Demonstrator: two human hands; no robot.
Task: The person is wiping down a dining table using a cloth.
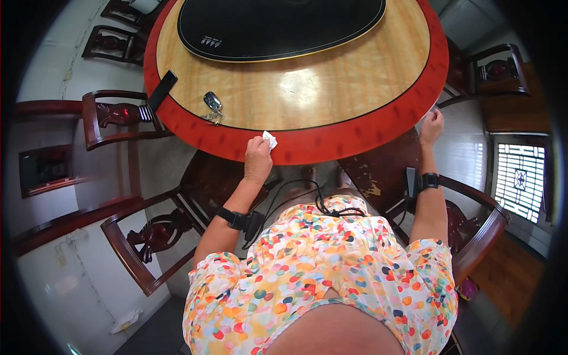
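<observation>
My left hand is at the near edge of a round table with a red rim, its fingers closed on a crumpled white tissue. At the table's right edge is my right hand, its fingers bent together by the rim; something pale shows at the fingertips, too small to name. A car key fob with attached keys lies on the wood-patterned top, left of the tissue. Farther left, a dark flat oblong object lies across the rim.
A large black glass panel covers the table's far middle. Carved wooden chairs stand at left, near left, near right and far right. A black cable hangs before my body.
</observation>
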